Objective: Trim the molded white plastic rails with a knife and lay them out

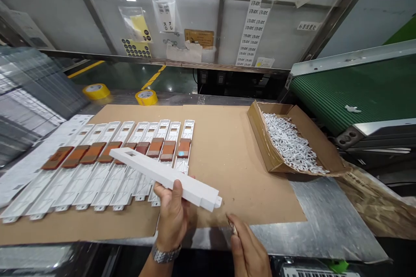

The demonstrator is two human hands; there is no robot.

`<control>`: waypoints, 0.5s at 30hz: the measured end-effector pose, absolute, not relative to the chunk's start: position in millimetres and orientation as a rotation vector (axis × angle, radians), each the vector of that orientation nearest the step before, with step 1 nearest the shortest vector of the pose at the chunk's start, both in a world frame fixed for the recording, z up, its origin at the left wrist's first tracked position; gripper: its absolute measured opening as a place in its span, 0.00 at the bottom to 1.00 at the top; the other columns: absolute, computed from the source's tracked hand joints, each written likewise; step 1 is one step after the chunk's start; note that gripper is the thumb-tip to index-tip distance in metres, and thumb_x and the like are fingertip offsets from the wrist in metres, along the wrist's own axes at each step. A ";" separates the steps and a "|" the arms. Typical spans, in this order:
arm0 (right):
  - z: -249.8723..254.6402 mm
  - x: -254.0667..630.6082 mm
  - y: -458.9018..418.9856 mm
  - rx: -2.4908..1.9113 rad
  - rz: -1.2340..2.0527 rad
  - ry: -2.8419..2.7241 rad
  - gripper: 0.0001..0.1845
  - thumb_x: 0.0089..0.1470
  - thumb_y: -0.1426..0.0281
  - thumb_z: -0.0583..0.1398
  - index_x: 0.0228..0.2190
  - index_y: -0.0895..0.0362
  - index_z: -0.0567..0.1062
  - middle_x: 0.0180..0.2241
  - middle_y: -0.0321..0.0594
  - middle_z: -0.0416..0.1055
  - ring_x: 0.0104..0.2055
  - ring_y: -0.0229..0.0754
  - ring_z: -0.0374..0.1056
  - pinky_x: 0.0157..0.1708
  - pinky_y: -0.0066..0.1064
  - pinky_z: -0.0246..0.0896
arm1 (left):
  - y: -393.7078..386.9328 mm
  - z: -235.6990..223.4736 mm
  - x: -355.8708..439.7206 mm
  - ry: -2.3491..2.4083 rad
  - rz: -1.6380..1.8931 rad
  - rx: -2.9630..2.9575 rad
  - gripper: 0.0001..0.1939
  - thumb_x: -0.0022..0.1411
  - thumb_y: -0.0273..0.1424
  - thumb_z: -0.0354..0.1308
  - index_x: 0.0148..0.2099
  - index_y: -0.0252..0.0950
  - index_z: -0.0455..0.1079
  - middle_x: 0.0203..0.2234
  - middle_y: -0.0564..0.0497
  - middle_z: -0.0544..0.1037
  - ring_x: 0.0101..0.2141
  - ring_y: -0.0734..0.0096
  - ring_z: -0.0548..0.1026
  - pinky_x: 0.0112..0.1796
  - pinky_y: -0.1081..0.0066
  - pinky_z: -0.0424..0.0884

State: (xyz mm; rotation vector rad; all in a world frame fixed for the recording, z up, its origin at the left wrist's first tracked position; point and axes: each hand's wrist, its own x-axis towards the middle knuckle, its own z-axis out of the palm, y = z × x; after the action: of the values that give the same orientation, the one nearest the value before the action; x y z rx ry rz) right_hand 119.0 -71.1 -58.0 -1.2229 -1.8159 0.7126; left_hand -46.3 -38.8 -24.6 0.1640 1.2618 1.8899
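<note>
My left hand (172,210) is wrapped around a long white plastic housing (165,176), thumb pressed on the near side and fingers curled beneath it, closer to the tabbed end than to the end with the small rectangular window. I hold it raised over the cardboard sheet (224,138), slanting across the right part of a row of similar white plastic channels (104,186), its smooth face turned up and its windowed end out to my left.

I judge it light and fairly stiff, since one hand carries the whole length, though the thin walls may flex if squeezed hard. The smooth face could slide under dry fingers, so the long side edges seem the best hold, near the middle for balance. I would spare the narrow tab (218,202), which looks easiest to snap.

My right hand (248,249), beside the tabbed end but apart from it, is pinched on what looks like a small pale piece (232,227), too covered by my fingers to name. Brown blocks (106,152) sit across the channels, and the cardboard box (260,143) to my right holds a heap of small white plastic parts (289,143).
</note>
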 end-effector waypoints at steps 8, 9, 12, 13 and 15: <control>-60.3 115.0 -68.7 -1.220 0.435 -2.008 0.18 0.60 0.70 0.51 0.52 0.55 0.67 0.29 0.43 0.67 0.30 0.44 0.65 0.30 0.33 0.60 | -45.2 -27.6 -49.4 1.550 1.926 0.432 0.28 0.51 0.40 0.63 0.47 0.48 0.48 0.35 0.53 0.68 0.39 0.70 0.70 0.44 0.69 0.67; -60.8 114.6 -69.1 -1.217 0.426 -2.020 0.18 0.60 0.70 0.52 0.51 0.55 0.67 0.28 0.43 0.67 0.30 0.44 0.65 0.30 0.33 0.59 | -45.0 -28.6 -49.7 1.572 1.924 0.448 0.29 0.51 0.40 0.63 0.48 0.47 0.47 0.36 0.53 0.68 0.37 0.71 0.70 0.42 0.70 0.68; -61.9 113.8 -69.9 -1.219 0.384 -2.052 0.18 0.61 0.70 0.50 0.51 0.56 0.67 0.27 0.42 0.66 0.29 0.42 0.64 0.29 0.31 0.58 | -43.4 -31.2 -50.3 1.616 1.933 0.473 0.30 0.51 0.40 0.63 0.48 0.46 0.47 0.37 0.52 0.67 0.34 0.72 0.70 0.37 0.70 0.70; -62.1 113.7 -69.9 -1.220 0.367 -2.058 0.17 0.62 0.69 0.50 0.51 0.57 0.67 0.27 0.41 0.65 0.28 0.42 0.64 0.29 0.31 0.58 | -42.7 -31.9 -50.5 1.630 1.940 0.473 0.30 0.50 0.41 0.63 0.48 0.45 0.48 0.36 0.52 0.67 0.34 0.72 0.70 0.36 0.70 0.70; -62.1 113.7 -69.5 -1.222 0.340 -2.066 0.17 0.62 0.69 0.50 0.51 0.57 0.67 0.27 0.41 0.65 0.28 0.41 0.64 0.28 0.30 0.58 | -41.6 -33.4 -50.5 1.647 1.957 0.467 0.30 0.50 0.41 0.63 0.48 0.43 0.48 0.35 0.52 0.68 0.32 0.71 0.70 0.34 0.70 0.71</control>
State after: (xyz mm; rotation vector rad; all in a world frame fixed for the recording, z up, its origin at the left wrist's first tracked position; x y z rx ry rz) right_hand 113.7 -69.5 -62.1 -1.2216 -2.0665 0.3398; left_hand -50.5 -41.6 -33.4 0.4671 1.6471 1.9567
